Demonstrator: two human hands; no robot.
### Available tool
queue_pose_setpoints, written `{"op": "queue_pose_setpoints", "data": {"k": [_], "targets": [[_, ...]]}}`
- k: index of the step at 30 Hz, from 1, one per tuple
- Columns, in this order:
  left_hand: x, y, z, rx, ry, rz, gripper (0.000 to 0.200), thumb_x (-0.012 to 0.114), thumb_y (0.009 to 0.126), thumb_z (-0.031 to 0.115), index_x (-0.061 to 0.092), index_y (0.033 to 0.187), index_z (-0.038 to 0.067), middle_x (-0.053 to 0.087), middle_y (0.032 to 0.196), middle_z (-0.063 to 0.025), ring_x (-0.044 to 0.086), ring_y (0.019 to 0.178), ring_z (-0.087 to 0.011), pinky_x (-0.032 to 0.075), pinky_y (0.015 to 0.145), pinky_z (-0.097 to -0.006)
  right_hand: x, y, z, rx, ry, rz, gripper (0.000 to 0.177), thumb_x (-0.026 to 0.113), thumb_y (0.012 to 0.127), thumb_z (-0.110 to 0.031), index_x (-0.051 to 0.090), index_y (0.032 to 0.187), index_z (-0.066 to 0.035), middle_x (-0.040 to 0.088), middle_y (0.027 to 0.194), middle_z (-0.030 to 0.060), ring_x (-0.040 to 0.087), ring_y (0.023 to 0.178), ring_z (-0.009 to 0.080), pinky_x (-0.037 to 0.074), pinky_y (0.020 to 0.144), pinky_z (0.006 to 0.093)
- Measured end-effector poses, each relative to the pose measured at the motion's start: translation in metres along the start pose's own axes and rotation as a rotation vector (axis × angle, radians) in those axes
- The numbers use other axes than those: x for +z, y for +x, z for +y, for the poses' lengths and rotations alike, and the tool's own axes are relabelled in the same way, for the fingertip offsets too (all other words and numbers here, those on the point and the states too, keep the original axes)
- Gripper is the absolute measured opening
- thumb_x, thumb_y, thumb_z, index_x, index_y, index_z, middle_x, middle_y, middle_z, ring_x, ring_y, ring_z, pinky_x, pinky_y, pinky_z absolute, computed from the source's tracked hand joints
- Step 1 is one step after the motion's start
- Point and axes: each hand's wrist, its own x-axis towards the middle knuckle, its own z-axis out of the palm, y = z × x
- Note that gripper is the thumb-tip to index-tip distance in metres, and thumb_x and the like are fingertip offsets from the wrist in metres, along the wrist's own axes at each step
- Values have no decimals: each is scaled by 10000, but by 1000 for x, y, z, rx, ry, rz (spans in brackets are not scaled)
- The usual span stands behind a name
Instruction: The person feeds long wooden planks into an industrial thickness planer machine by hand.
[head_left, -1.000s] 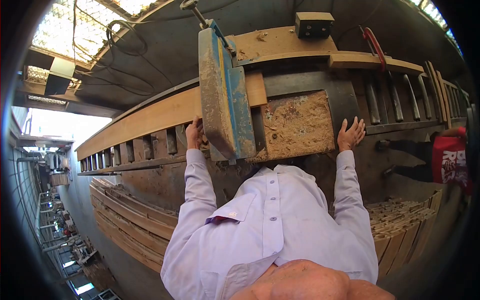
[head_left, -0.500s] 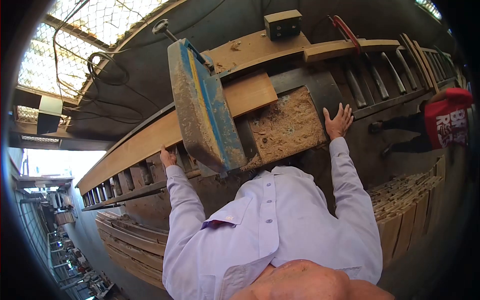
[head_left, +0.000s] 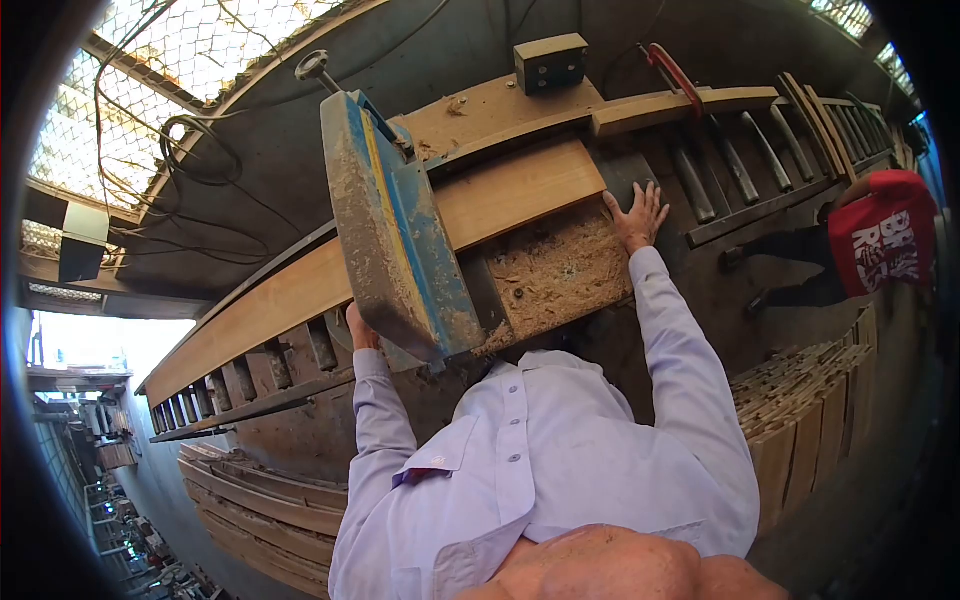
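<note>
white letters on red shirt, too warped to read

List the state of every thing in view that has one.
Right hand: open, flat, fingers spread, at the end of the plank.
Left hand: partly hidden behind the blue guard, grip unclear.
Plank: lying flat, passing under the blue guard.
Sawdust: heaped beside the plank.

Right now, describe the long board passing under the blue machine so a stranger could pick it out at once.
Start at the blue machine housing mid-frame. A long pale board runs under it, slanting from lower left to upper right, its squared end beside the right hand, above the sawdust. Unlike the dark rollers alongside, it is one smooth, light, unbroken plank.
</note>
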Motion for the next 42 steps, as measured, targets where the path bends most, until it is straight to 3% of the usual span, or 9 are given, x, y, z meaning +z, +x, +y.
{"op": "queue_pose_setpoints", "data": {"k": [4, 6, 9, 11, 13, 22, 33, 35, 42], "targets": [[-19, 1, -1, 13, -21, -160, 334, 598, 966, 259, 652, 1071, -53, 689, 974, -106, 675, 837, -238, 551, 722, -332, 2, 2, -7, 27, -8, -2, 981, 441, 799, -816, 377, 1470, -103, 219, 1590, 127, 90, 1495, 247, -23, 1204, 488], [-25, 3, 13, -150, -81, -62, 382, 561, 986, 312, 627, 1107, -45, 682, 997, -130, 674, 916, -267, 560, 772, -346, 3, 6, -7, 30, -21, 8, 987, 444, 794, -820, 373, 1474, -109, 222, 1591, 116, 90, 1495, 239, -25, 1205, 485], [-120, 77, 5, -138, -338, 113, 374, 558, 989, 327, 614, 1117, -20, 678, 992, -149, 671, 934, -277, 574, 761, -353, 8, 6, -3, 29, -23, 25, 990, 437, 792, -826, 373, 1477, -114, 228, 1591, 106, 94, 1494, 238, -23, 1205, 484], [-127, 81, 13, -117, -252, 205, 367, 559, 991, 326, 606, 1121, -13, 675, 999, -153, 673, 918, -271, 584, 760, -356, 11, 9, -3, 12, -14, 49, 994, 420, 788, -837, 386, 1471, -115, 232, 1589, 107, 101, 1493, 236, -21, 1204, 487], [-132, 83, 17, -94, -160, 299, 360, 559, 992, 326, 598, 1126, -6, 672, 1006, -158, 675, 902, -265, 594, 760, -359, 15, 12, -1, 20, -6, 53, 991, 409, 786, -843, 395, 1467, -123, 236, 1588, 104, 107, 1491, 236, -19, 1205, 487], [-74, 38, 16, 16, -128, 106, 355, 582, 981, 334, 612, 1079, -6, 682, 956, -124, 676, 804, -210, 599, 636, -333, 26, 19, -2, 45, -7, 65, 941, 385, 787, -854, 434, 1447, -185, 252, 1585, 71, 137, 1485, 228, -9, 1209, 473], [-108, 60, 11, -91, -47, 105, 469, 538, 991, 393, 549, 1215, -20, 659, 1074, -142, 662, 963, -283, 573, 847, -386, 29, 19, 1, 11, -72, 93, 859, 414, 833, -793, 418, 1454, -200, 277, 1576, 73, 158, 1483, 223, 29, 1209, 477], [-88, 38, 32, -34, 32, 320, 537, 531, 981, 446, 532, 1225, -33, 657, 1068, -150, 673, 937, -291, 590, 803, -423, 31, 20, 1, -6, -104, 105, 814, 415, 859, -759, 427, 1445, -193, 287, 1572, 80, 171, 1480, 235, 40, 1202, 498], [-111, 56, 19, 7, 166, 449, 559, 575, 922, 536, 579, 1083, 0, 668, 934, -136, 689, 719, -268, 592, 549, -380, 34, 21, 1, -27, -125, 110, 836, 414, 844, -783, 429, 1443, -200, 305, 1564, 87, 195, 1475, 244, 63, 1194, 516]]}}
